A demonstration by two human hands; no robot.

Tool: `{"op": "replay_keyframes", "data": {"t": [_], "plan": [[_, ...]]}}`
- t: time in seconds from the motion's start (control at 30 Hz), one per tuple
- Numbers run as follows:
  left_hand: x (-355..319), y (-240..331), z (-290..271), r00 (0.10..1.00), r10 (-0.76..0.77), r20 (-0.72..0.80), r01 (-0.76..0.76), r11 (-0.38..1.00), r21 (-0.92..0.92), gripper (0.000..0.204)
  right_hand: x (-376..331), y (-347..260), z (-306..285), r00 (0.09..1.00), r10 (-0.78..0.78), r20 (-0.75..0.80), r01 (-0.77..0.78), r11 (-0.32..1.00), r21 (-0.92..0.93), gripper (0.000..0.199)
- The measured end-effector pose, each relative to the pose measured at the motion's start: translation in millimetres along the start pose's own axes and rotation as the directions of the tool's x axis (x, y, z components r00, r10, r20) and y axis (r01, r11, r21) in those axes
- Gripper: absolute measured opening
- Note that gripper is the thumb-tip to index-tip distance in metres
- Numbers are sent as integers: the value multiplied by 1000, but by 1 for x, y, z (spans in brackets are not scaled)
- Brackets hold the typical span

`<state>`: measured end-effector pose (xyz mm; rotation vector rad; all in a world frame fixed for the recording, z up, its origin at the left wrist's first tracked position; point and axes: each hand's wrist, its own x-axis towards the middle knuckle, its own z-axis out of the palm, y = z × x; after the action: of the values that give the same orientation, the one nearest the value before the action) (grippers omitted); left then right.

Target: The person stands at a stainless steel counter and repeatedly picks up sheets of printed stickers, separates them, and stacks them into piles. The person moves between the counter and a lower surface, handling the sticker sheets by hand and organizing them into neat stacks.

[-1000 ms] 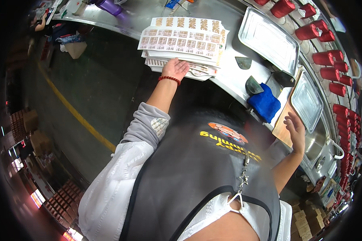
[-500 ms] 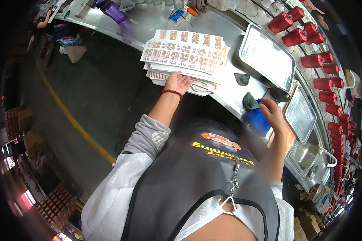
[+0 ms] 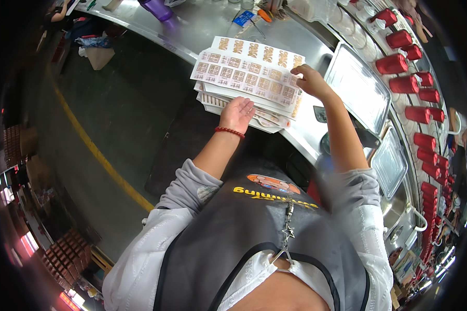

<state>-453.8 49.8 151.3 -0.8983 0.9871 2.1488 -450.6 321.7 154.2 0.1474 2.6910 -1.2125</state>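
Observation:
A stack of white sticker sheets (image 3: 244,75) printed with rows of small gold-and-red labels lies on the steel counter (image 3: 202,26). My left hand (image 3: 237,113), with a red bead bracelet at the wrist, rests flat on the near edge of the stack, fingers together. At the stack's right edge my right hand (image 3: 310,80) pinches the top sheet with its fingertips.
Two metal trays (image 3: 355,85) (image 3: 389,160) lie to the right of the stack. Several red cylindrical candles (image 3: 392,63) stand in a row along the far right. A purple cup (image 3: 158,8) and small items sit at the back of the counter. The dark floor with a yellow line (image 3: 88,145) lies to the left.
My right hand has swung up from beside the trays to the right edge of the sticker stack. The left hand stays on the stack's near edge.

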Motion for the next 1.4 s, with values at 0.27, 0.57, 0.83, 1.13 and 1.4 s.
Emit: {"op": "replay_keyframes", "data": {"t": [0.27, 0.57, 0.83, 1.13, 1.4], "plan": [[9, 0, 12, 999, -54, -1, 54, 998, -34, 50, 68, 7, 24, 994, -39, 102, 74, 925, -372, 30], [20, -4, 27, 996, -39, -80, 42, 998, 36, 43, 82, -1, 29, 954, 166, 251, -68, 931, -358, 27], [49, -29, 20, 945, 311, -99, -306, 950, 58, 43, 66, -8, 36, 908, 104, 405, -61, 991, -116, 26], [7, 90, 9, 864, 424, 273, -445, 895, 20, 62, 3, -43, 3, 997, -56, 55, 46, 985, 168, 23], [140, 309, -16, 938, 177, 297, -327, 738, 591, 55, -71, 9, -1, 992, 124, -6, -123, 991, 42, 19]]}}
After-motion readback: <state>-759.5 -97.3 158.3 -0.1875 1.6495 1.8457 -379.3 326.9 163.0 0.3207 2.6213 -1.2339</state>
